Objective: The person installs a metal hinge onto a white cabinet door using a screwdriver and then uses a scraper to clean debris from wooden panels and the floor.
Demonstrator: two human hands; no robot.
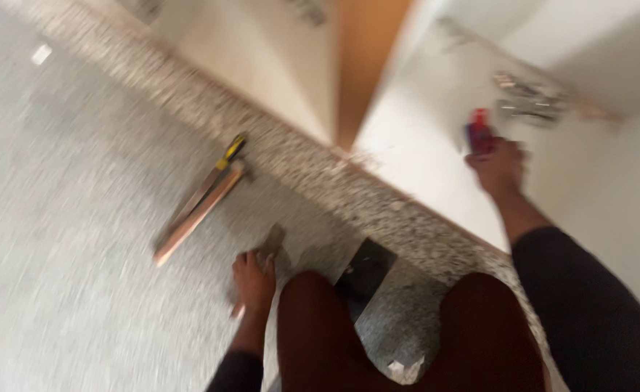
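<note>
The view from the head camera is blurred by motion. The left hand [253, 279] rests low on the speckled floor [66, 239], its fingers curled around a thin tool [269, 247] whose flat grey end sticks up past the knuckles and whose pale tip shows below the hand; what kind of tool it is cannot be told. The right hand [500, 168] is raised well apart from it, up against the white cabinet [421, 145], with the fingers closed on a small red and blue thing [479, 131] that pokes out above the fist. Just up and right of that hand, metal hinges [530, 98] sit on the cabinet face. On the floor to the left of the left hand lies a long flat blade with a yellow and black handle [227, 154], and beside it, touching along its length, a pale wooden strip [196, 214]. A band of granite [312, 170] runs between floor and cabinet. A dark square [367, 267] lies by the knees [320, 319].
</note>
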